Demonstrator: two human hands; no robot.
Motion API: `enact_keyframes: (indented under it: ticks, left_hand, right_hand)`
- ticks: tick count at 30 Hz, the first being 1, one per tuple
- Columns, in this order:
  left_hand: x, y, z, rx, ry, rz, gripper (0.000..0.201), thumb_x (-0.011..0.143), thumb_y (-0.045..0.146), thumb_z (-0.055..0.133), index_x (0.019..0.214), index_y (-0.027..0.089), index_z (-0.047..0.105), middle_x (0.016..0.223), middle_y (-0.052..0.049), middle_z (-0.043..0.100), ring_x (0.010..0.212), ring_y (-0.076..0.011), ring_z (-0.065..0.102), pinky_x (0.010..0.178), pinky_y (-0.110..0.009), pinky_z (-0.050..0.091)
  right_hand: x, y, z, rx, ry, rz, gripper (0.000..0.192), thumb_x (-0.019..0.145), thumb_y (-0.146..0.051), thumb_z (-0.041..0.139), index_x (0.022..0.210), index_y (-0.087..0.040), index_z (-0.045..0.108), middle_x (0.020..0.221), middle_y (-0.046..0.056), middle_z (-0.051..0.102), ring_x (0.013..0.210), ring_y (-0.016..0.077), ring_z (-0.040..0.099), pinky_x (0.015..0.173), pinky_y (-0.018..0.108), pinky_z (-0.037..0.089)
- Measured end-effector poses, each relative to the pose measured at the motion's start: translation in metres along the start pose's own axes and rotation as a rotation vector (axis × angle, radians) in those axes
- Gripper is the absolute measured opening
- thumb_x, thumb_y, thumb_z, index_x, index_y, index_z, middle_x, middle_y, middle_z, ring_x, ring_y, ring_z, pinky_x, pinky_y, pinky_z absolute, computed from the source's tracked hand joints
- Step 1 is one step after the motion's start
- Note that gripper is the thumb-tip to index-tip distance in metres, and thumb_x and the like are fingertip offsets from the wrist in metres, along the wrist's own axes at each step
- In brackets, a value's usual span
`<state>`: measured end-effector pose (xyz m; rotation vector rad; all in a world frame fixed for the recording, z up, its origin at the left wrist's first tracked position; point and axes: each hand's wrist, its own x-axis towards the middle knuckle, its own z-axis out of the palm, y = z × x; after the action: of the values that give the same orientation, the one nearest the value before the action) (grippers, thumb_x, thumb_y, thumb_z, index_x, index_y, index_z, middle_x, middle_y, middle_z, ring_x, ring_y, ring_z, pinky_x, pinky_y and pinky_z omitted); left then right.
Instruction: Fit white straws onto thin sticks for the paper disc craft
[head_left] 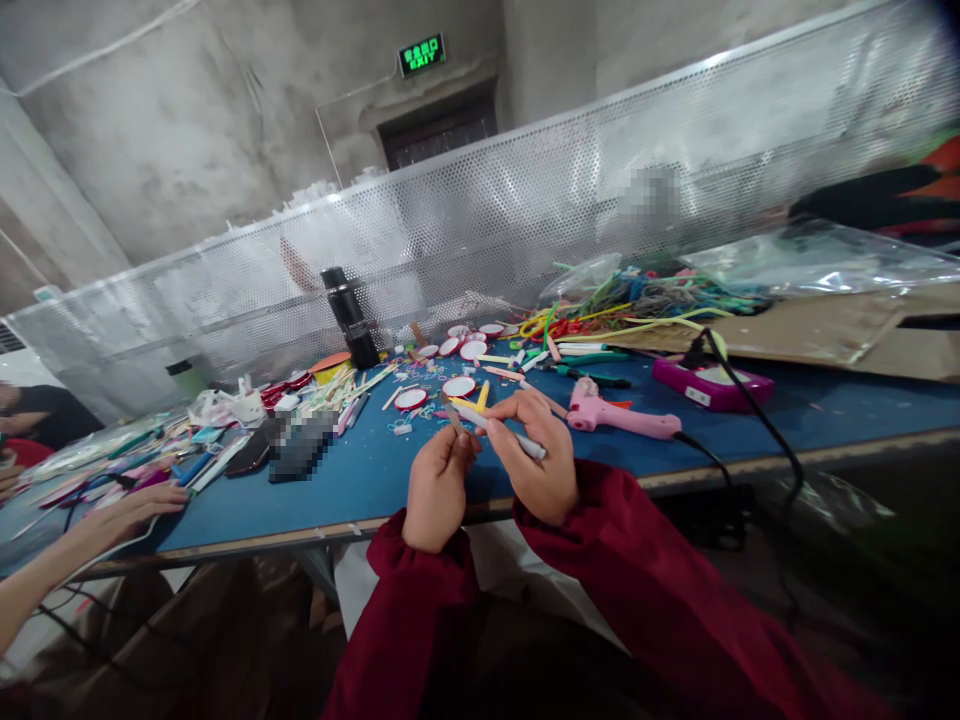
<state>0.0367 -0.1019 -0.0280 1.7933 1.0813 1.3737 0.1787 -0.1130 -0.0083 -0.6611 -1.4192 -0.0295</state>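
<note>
My left hand (436, 492) pinches a narrow brown stick (451, 412), perhaps a wooden craft stick, upright between thumb and fingers. In my right hand (538, 455) is a marker pen (530, 446) with a white and grey barrel, held as if for writing. Its tip end meets or nearly meets the brown stick; contact is hard to make out. Both hands are above the table's front edge. Just beyond them lie yellow sticks (481, 396) and round white discs with red rims (459, 387).
A pink glue gun (622, 412) and a purple box (712, 385) with a black cord lie right. Colored cords (645, 300) pile up behind. A black bottle (351, 318) stands at the back. Phones (304, 445) lie left, near another person's hand (139, 512). A perforated screen (465, 225) bounds the blue table (360, 510).
</note>
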Motion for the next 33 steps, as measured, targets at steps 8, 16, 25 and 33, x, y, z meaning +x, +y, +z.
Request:
enact_keyframes:
  ticks: [8,16,25,33]
  left_hand:
    - [0.0004,-0.0018,-0.0011,-0.058,-0.051,0.031,0.04,0.101,0.052,0.051,0.085,0.018,0.061,0.075,0.0,0.053,0.068,-0.0137,0.045,0.062,-0.026,0.034]
    - [0.0011,-0.003,-0.0008,-0.064,-0.046,0.044,0.04,0.101,0.052,0.052,0.083,0.018,0.06,0.075,0.0,0.054,0.068,-0.0138,0.046,0.062,-0.026,0.034]
    - [0.0012,-0.0038,-0.0009,-0.07,-0.051,0.044,0.04,0.101,0.053,0.051,0.084,0.018,0.061,0.074,0.0,0.053,0.067,-0.0135,0.045,0.061,-0.026,0.033]
    - [0.0013,-0.0041,-0.0008,-0.07,-0.053,0.053,0.039,0.102,0.051,0.051,0.084,0.018,0.06,0.074,0.0,0.053,0.068,-0.0134,0.045,0.062,-0.026,0.034]
  right_hand:
    - [-0.0001,0.0001,-0.0004,0.011,-0.006,0.003,0.014,0.089,-0.015,0.056,0.08,-0.024,0.062,0.07,-0.002,0.067,0.069,0.0185,0.059,0.079,0.039,0.042]
    - [-0.0012,0.001,-0.0006,0.012,-0.011,-0.008,0.014,0.089,-0.015,0.056,0.08,-0.024,0.063,0.071,-0.002,0.067,0.07,0.0187,0.059,0.078,0.04,0.042]
    - [-0.0018,0.0003,-0.001,0.009,-0.003,0.004,0.014,0.09,-0.017,0.056,0.081,-0.024,0.063,0.072,-0.001,0.068,0.071,0.0192,0.059,0.078,0.04,0.043]
    - [-0.0012,-0.0002,-0.0012,0.019,0.001,0.008,0.014,0.09,-0.017,0.056,0.081,-0.024,0.064,0.072,-0.001,0.067,0.071,0.0193,0.059,0.078,0.04,0.043]
